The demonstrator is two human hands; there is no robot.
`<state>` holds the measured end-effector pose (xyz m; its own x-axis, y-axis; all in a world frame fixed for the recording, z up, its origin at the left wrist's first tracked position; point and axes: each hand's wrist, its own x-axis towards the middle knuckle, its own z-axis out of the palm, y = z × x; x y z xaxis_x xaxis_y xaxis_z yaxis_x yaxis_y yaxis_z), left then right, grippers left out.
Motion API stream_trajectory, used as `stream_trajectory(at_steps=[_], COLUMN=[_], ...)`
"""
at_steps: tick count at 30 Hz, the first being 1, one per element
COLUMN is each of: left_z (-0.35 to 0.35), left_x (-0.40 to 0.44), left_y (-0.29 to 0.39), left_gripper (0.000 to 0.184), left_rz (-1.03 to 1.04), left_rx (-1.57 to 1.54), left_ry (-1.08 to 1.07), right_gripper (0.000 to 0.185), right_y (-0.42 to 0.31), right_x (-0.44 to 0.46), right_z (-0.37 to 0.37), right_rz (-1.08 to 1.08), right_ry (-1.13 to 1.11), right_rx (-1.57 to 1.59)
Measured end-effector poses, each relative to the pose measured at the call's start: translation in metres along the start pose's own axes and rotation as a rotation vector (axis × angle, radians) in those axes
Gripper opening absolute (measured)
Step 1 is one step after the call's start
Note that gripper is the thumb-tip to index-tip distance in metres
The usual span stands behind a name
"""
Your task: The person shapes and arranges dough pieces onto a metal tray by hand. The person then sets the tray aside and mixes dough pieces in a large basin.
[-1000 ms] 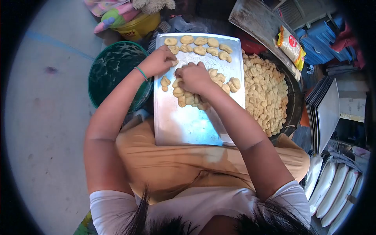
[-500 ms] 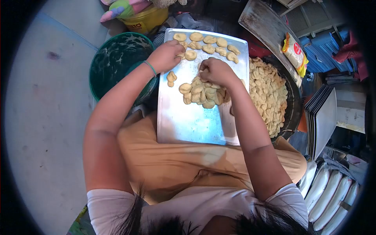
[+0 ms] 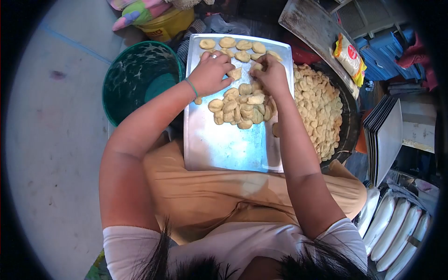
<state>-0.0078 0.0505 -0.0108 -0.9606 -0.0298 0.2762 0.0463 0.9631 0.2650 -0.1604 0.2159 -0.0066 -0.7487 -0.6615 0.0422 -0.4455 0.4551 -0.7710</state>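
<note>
A silver metal tray rests across the lap. Rows of flattened dough pieces lie along its far end, and a heap of similar pieces sits near its middle. My left hand, with a green band at the wrist, is over the left part of the tray, closed with a dough piece at its thumb and fingertips. Right of it, my right hand pinches another pale dough piece between thumb and fingers, above the heap.
A green bucket stands left of the tray. On the right is a large round pan full of dough pieces. Beyond lie a yellow bucket, a leaning board, a packet, stacked trays and white packages.
My left hand has moved right, from the row's left end toward the tray's middle, and now has a dough piece at its fingertips. My right hand has moved slightly right and farther up the tray.
</note>
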Motion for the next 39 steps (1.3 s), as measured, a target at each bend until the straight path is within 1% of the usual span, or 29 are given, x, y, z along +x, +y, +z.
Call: stream_trajectory(at_steps=[1,2,4,7,10,11,14,15,17,18,19,20,23,26,27,30,32,33,36,39], left_z=[0.001,0.002,0.010,0.021,0.027,0.028,0.028,0.027,0.026,0.029,0.032,0.034,0.030,0.024,0.021,0.004,-0.012,-0.024,-0.064,-0.079], left_x=[0.002,0.004,0.011,0.024,0.032,0.034,0.030,0.029,0.030,0.031,0.032,0.033,0.036,0.032,0.030,0.021,0.014,0.011,-0.002,-0.019], left_y=[0.002,0.005,0.002,0.003,0.003,0.003,0.007,0.011,0.021,0.023,0.026,0.026,0.026,0.025,0.026,0.019,0.011,0.006,-0.002,0.005], left_gripper=[0.023,0.022,0.022,0.022,0.024,0.024,0.029,0.029,0.030,0.029,0.029,0.028,0.024,0.020,0.019,0.017,0.017,0.019,0.030,0.042], left_rz=[0.007,0.015,0.051,0.051,0.015,0.003,0.043,0.099,0.208,0.200,0.192,0.184,0.189,0.161,0.160,0.140,0.111,0.031,-0.091,-0.183], left_rx=[0.002,0.003,0.066,0.105,0.100,0.098,0.098,0.094,0.084,0.081,0.079,0.081,0.080,0.039,0.025,-0.017,-0.067,-0.128,-0.189,-0.126], left_ry=[-0.014,-0.027,0.023,0.074,0.063,0.050,0.102,0.106,0.108,0.076,0.047,0.021,0.045,0.025,0.019,-0.007,-0.030,-0.170,-0.538,-0.626], right_gripper=[0.031,0.030,0.029,0.027,0.029,0.031,0.034,0.035,0.035,0.036,0.032,0.032,0.029,0.027,0.029,0.033,0.034,0.034,0.033,0.032], right_y=[0.009,0.016,0.025,0.034,0.028,0.025,0.024,0.012,0.013,0.014,0.016,0.023,0.053,0.062,0.059,0.052,0.047,0.044,0.038,0.033], right_x=[0.000,-0.003,-0.009,-0.009,-0.005,-0.007,-0.012,-0.018,-0.026,-0.029,-0.028,-0.026,-0.016,-0.012,-0.012,-0.020,-0.027,-0.029,-0.024,-0.027], right_z=[0.000,-0.001,-0.005,-0.005,-0.004,-0.008,-0.017,-0.028,-0.029,-0.030,-0.033,-0.035,-0.042,-0.040,-0.039,-0.041,-0.041,-0.041,-0.044,-0.043], right_rz=[-0.014,-0.076,-0.200,0.152,0.055,-0.075,-0.032,0.062,0.042,0.035,0.022,0.049,0.101,0.076,0.100,-0.023,-0.118,-0.164,0.025,-0.071], right_ry=[0.010,0.027,0.062,0.030,-0.012,0.003,0.107,-0.009,-0.202,-0.298,-0.319,-0.236,-0.016,0.036,0.048,0.146,0.068,0.029,-0.067,0.055], right_rx=[0.022,-0.024,-0.118,0.241,0.127,-0.070,-0.043,-0.110,-0.152,-0.173,-0.147,-0.075,0.125,-0.169,-0.250,-0.227,-0.290,-0.320,-0.352,-0.304])
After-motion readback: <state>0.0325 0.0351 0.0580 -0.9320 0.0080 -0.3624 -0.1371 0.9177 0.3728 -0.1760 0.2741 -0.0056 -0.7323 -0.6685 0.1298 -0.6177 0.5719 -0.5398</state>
